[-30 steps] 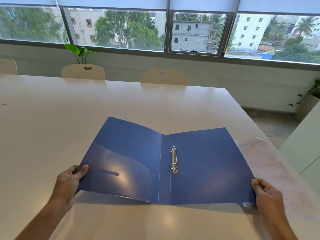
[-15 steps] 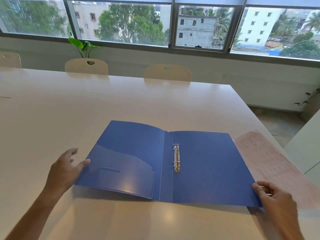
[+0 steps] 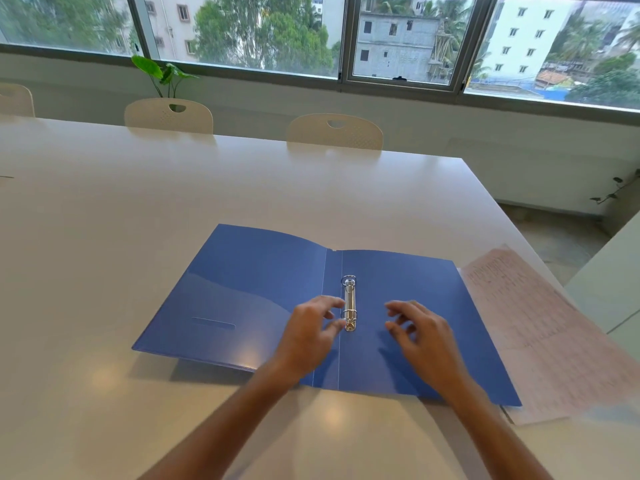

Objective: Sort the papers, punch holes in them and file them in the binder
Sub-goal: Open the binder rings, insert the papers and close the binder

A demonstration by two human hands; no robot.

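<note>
A blue binder lies open and flat on the white table. Its metal ring mechanism runs along the spine, with the rings closed. My left hand hovers just left of the mechanism, fingers apart, its thumb close to the lower ring. My right hand hovers just right of it over the right cover, fingers spread and holding nothing. A stack of papers with faint pinkish writing lies to the right, its left edge tucked under the binder's right cover.
Two cream chairs stand at the table's far side, and part of a third at the far left. A leafy plant stands by the window. The table's right edge runs close to the papers.
Both hands have let go of the binder's outer corners and moved inward to either side of the ring mechanism. The binder now lies flat. The view has tilted downward.
</note>
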